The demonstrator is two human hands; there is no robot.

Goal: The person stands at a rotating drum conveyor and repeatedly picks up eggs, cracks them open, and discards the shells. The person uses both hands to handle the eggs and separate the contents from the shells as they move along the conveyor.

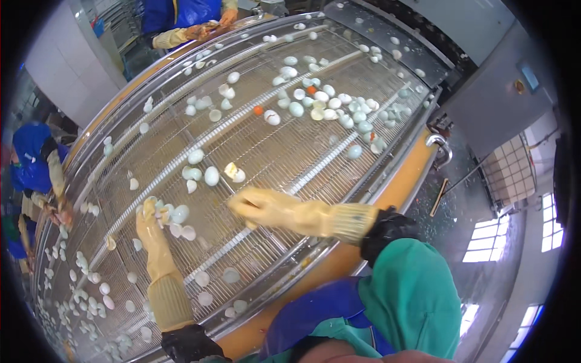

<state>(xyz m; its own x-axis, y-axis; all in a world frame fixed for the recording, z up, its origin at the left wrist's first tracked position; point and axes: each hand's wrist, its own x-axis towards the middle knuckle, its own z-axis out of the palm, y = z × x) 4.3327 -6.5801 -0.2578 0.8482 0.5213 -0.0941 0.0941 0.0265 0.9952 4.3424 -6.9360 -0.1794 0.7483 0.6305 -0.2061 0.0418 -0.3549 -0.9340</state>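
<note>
My left hand (150, 215), in a long pale yellow rubber glove, has its fingers curled on pale eggshells (163, 213), beside a bluish egg (180, 213). To its right, my right hand (245, 206), gloved alike, is closed over the metal grid (272, 157); whatever it may hold is hidden. Just beyond that hand lies a cracked shell with yellowish content (233, 172), near a white egg (212, 176). Many eggs and broken shells are spread over the grid, with a denser group (330, 104) toward the far right and small orange pieces (258, 110) among them.
Co-workers in blue aprons stand at the far side (175, 15) and left end (30, 157), gloved hands at the grid's edge. The grid has a metal rim and orange border (399, 181). Grey machinery (484, 103), a curved pipe (442, 145) and a caged white container (505, 175) stand right.
</note>
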